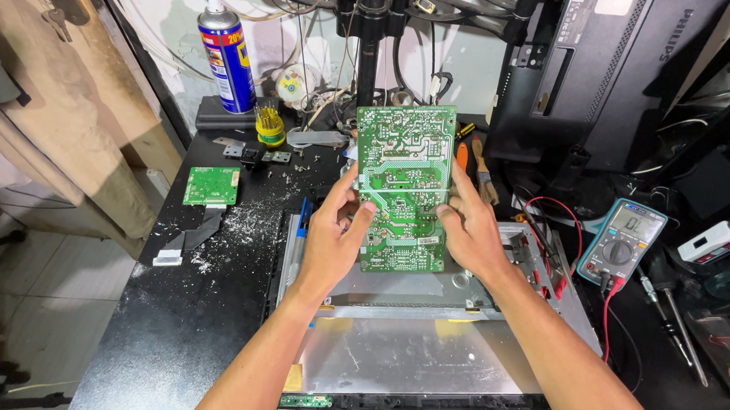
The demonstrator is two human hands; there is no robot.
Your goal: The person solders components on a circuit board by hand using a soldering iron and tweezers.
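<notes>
The green circuit board (403,186) is held up above the bench, solder side to the camera, tilted a little and clear of everything beneath it. The left hand (334,233) closes on its lower left edge, thumb on the face and fingers curled behind; the right hand (469,228) clamps the right edge the same way, so both hands are shut on it and hold nothing else. It looks light and stiff, a thin rigid sheet, but fragile: the solder points are sharp and the parts on the hidden side could snap, so the bare edges are the safest places to take hold, as here. Directly below lies an opened monitor chassis (423,352) with its metal plate. To the left sit a small green board (212,185) amid white dust, and a blue spray can (226,53) behind. To the right are a multimeter (622,240) with red and black leads, and a screwdriver (671,312).
</notes>
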